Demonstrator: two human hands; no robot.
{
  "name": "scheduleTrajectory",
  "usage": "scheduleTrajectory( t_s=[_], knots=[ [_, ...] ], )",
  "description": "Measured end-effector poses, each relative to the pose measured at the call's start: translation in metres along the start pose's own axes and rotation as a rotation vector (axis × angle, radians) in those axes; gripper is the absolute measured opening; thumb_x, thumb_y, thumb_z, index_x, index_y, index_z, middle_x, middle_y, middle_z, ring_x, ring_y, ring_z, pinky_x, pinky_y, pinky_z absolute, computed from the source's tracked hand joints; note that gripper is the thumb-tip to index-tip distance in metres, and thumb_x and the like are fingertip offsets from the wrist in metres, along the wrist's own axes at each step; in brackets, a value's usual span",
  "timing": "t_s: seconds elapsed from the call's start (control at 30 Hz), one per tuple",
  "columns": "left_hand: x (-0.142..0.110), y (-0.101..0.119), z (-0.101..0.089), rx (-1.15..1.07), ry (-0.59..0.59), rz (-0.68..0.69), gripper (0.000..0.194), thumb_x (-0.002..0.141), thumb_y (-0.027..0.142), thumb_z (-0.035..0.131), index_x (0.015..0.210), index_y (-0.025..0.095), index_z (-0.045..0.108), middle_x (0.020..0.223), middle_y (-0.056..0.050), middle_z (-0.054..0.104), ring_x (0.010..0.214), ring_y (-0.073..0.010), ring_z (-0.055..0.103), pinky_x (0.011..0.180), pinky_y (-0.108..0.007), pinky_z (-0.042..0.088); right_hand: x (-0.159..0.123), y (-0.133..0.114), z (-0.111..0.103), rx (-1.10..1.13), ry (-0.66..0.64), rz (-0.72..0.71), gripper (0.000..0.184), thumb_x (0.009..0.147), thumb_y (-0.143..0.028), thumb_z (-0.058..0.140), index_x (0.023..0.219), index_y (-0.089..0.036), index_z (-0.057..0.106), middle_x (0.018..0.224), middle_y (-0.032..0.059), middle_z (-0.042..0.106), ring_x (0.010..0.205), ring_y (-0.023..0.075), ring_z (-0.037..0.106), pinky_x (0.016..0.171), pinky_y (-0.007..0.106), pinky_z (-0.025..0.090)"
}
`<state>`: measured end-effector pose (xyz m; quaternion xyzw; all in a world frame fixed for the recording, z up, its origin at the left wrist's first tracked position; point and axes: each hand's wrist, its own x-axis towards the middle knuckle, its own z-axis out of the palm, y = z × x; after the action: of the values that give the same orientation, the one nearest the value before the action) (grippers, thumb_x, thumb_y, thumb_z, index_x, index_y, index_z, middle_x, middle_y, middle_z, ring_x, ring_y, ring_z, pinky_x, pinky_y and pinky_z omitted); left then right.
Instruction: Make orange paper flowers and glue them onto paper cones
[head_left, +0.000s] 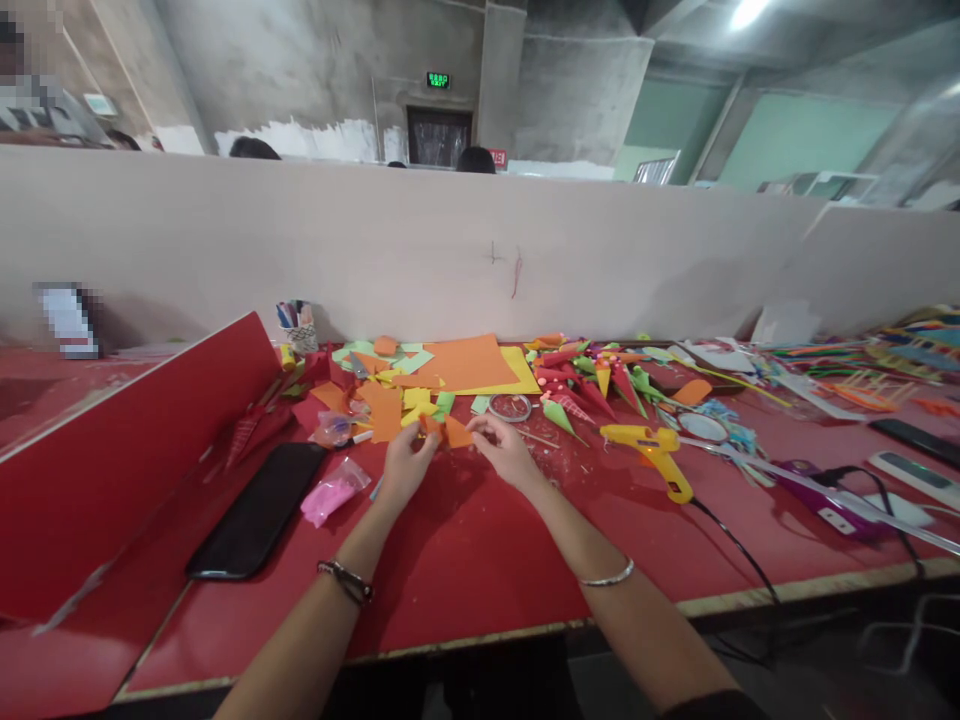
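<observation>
Between my two hands is a small piece of orange paper [456,433], held just above the red table [480,560]. My left hand [409,462] pinches its left side, where the paper looks bent or folded. At its right edge, the thumb and fingertips of my right hand [508,452] close on it. Beyond the hands lie cut orange paper pieces [385,410], a large orange sheet [469,362] and a yellow sheet [521,370] partly under it. A clear ring-shaped item [510,407] rests just past my right hand.
A yellow glue gun [652,455] with a black cord lies right, near a purple power strip [829,500]. Red and green paper cones [592,385] are heaped behind. Leftward are a black phone [259,510], a pink-filled bag [335,490], a pen cup [298,328] and a red divider [142,460].
</observation>
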<state>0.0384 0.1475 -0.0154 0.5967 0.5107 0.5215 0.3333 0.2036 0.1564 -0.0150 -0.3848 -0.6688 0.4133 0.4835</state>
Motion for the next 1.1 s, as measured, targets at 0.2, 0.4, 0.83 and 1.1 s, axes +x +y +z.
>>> scheduleTrajectory(
  t_s=[0.2, 0.4, 0.83, 1.1],
  knots=[
    [0.003, -0.004, 0.000, -0.279, -0.034, -0.080, 0.032, 0.068, 0.045, 0.055, 0.077, 0.015, 0.051, 0.067, 0.002, 0.057, 0.059, -0.0128, 0.059, 0.066, -0.028, 0.048, 0.001, 0.000, 0.004, 0.146, 0.001, 0.058, 0.014, 0.073, -0.030, 0.050, 0.083, -0.019, 0.049, 0.073, -0.0018, 0.053, 0.059, 0.0088, 0.050, 0.060, 0.023, 0.041],
    [0.001, -0.001, 0.002, -0.349, -0.276, -0.051, 0.039, 0.072, 0.045, 0.053, 0.098, 0.016, 0.051, 0.082, -0.003, 0.060, 0.062, -0.0140, 0.060, 0.073, -0.034, 0.049, 0.000, 0.003, 0.007, 0.089, -0.026, 0.086, 0.021, 0.074, -0.030, 0.050, 0.092, -0.019, 0.047, 0.054, -0.0070, 0.045, 0.042, 0.0074, 0.039, 0.044, 0.020, 0.032],
    [-0.008, 0.000, 0.008, 0.157, -0.225, 0.187, 0.024, 0.083, 0.035, 0.036, 0.077, 0.016, 0.049, 0.075, -0.003, 0.051, 0.071, -0.0141, 0.049, 0.070, -0.028, 0.043, -0.006, 0.003, 0.008, -0.371, -0.171, -0.068, 0.028, 0.084, -0.031, 0.038, 0.064, -0.018, 0.053, 0.054, -0.0010, 0.048, 0.051, 0.0110, 0.042, 0.048, 0.022, 0.028],
    [-0.002, 0.002, -0.004, 0.378, -0.243, 0.149, 0.027, 0.078, 0.037, 0.042, 0.062, 0.016, 0.045, 0.060, 0.003, 0.041, 0.058, -0.0107, 0.039, 0.054, -0.021, 0.033, -0.005, 0.004, 0.006, -0.323, -0.312, -0.023, 0.029, 0.082, -0.032, 0.039, 0.059, -0.016, 0.047, 0.052, -0.0041, 0.042, 0.051, 0.0086, 0.038, 0.048, 0.019, 0.027]
  ],
)
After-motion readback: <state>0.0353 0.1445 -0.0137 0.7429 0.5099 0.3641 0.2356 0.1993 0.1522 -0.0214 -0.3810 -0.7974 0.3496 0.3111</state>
